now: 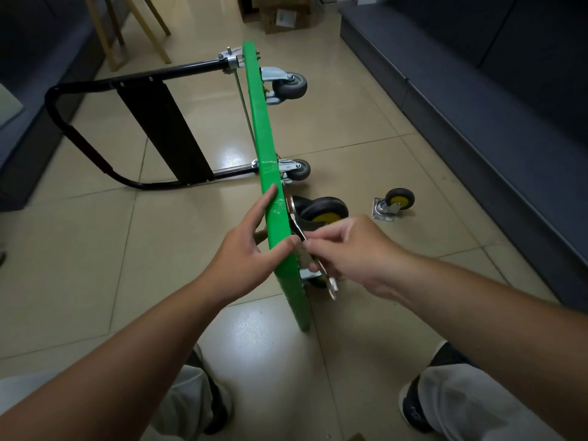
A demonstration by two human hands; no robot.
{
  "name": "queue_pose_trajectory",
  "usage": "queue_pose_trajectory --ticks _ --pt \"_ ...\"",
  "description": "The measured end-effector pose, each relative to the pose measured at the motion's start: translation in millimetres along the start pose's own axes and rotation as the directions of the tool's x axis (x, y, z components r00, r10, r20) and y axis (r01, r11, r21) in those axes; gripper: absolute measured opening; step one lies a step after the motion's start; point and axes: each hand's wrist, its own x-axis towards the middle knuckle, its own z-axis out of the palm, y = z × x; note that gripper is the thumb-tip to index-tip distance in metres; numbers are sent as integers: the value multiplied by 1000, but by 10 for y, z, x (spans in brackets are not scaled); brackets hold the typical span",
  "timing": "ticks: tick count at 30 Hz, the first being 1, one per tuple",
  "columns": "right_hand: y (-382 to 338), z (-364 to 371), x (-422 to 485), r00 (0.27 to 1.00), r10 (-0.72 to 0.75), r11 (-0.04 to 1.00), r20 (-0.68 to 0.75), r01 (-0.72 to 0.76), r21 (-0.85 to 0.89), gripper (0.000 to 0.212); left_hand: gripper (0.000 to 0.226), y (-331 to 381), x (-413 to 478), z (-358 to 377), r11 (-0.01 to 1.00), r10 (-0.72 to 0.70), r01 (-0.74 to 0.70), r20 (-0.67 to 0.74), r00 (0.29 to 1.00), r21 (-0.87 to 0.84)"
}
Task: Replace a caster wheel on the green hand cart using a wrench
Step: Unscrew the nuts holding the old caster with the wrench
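The green hand cart [264, 128] stands on its side edge on the tiled floor, its black handle [95, 138] folded out to the left. Two grey casters [291, 85] [299, 170] sit on its underside, facing right. A black caster with a yellow hub [324, 211] is against the underside near my hands. My left hand [251, 246] rests with straight fingers on the deck's edge. My right hand [346, 249] grips a metal wrench [331, 283] at the caster's mount. A loose caster with a yellow hub [394, 205] lies on the floor to the right.
Dark low benches [477, 100] run along the right wall and another [28, 128] along the left. Wooden legs [136, 30] and cardboard boxes [283, 17] stand at the far end. My shoes [423, 399] are at the bottom of the view.
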Motion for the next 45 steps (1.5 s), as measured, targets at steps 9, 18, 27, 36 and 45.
queue_pose_trajectory --ticks 9,18,27,36,45 --pt "852 215 279 948 -312 940 -69 297 -167 46 87 38 -15 18 999 -15 15 -9 1000 39" --pt "833 -11 237 947 -318 900 46 316 -300 47 82 -3 -4 -67 999 -5 5 -6 1000 32" --pt "18 32 -108 993 54 978 -104 -31 207 9 80 -24 -47 -166 1000 -7 8 9 1000 -21" --pt "-594 142 125 946 281 943 161 -303 135 21 83 -115 -2 -201 998 10 -8 27 1000 -57" --pt "-439 176 46 971 189 982 147 -191 -5 16 83 -127 -8 -229 1000 18 -17 63 998 -14"
